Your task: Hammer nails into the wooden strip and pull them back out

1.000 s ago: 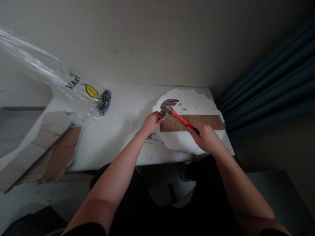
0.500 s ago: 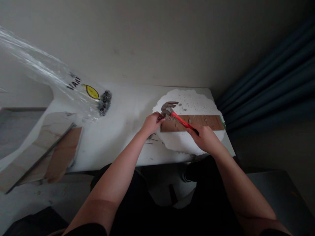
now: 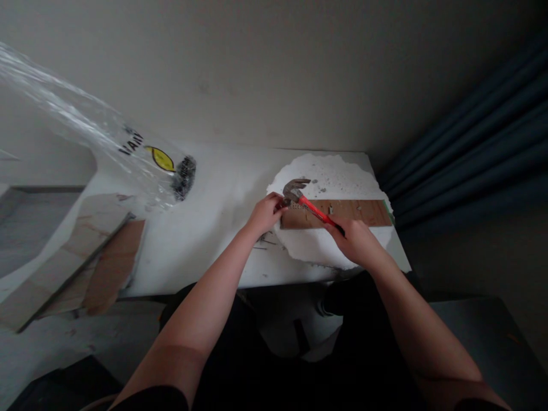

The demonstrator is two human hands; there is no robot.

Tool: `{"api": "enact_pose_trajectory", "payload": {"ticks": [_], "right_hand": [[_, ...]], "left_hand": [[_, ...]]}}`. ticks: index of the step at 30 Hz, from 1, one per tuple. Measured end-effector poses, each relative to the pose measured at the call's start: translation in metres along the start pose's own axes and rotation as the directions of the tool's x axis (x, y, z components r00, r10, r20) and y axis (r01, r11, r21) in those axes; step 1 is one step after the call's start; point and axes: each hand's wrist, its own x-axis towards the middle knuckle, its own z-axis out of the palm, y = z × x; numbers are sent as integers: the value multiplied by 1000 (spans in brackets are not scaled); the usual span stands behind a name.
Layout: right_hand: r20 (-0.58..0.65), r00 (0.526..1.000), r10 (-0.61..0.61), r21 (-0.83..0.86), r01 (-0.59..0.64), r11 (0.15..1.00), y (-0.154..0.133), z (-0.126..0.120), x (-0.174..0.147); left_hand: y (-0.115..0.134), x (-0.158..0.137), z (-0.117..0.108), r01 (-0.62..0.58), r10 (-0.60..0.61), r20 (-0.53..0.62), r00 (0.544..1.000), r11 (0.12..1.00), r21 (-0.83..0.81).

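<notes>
A claw hammer (image 3: 314, 210) with a red and black handle is in my right hand (image 3: 355, 240), which is wrapped round the lower handle. Its grey metal head (image 3: 295, 188) lies over the left end of a brown wooden board (image 3: 363, 213). Right beside the head, my left hand (image 3: 266, 214) has its fingers pinched together at the board's left end. Whatever is between those fingertips is too small and too dark to make out. Thin nails (image 3: 263, 244) lie loose on the white table (image 3: 205, 228) just below my left hand.
Under the board is a rough-edged white slab (image 3: 325, 245) with grey crumbs. Clear printed plastic wrap (image 3: 158, 160) lies at the left. Broken board pieces (image 3: 113, 262) overhang the table's left front. A dark curtain (image 3: 471, 142) hangs at the right, and a wall rises behind.
The view has shifted very slightly. Both hands and the hammer keep nearly the same places, with the hammer head still by my left fingertips.
</notes>
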Motion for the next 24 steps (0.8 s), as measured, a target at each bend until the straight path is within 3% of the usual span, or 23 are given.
{"api": "enact_pose_trajectory", "payload": {"ticks": [8, 14, 17, 24], "right_hand": [[-62, 998, 14, 23, -12, 1000, 10, 4, -4], [-60, 998, 8, 13, -7, 1000, 12, 11, -6], [-94, 996, 1, 31, 2, 1000, 12, 13, -4], [-46, 999, -22, 7, 22, 1000, 13, 19, -2]], "left_hand": [[-1, -2, -1, -12, 10, -17, 1000, 992, -127], [1, 0, 1, 12, -14, -29, 999, 996, -86], [-2, 1, -1, 62, -62, 6, 998, 981, -183], [-9, 0, -9, 143, -125, 71, 990, 891, -430]]}}
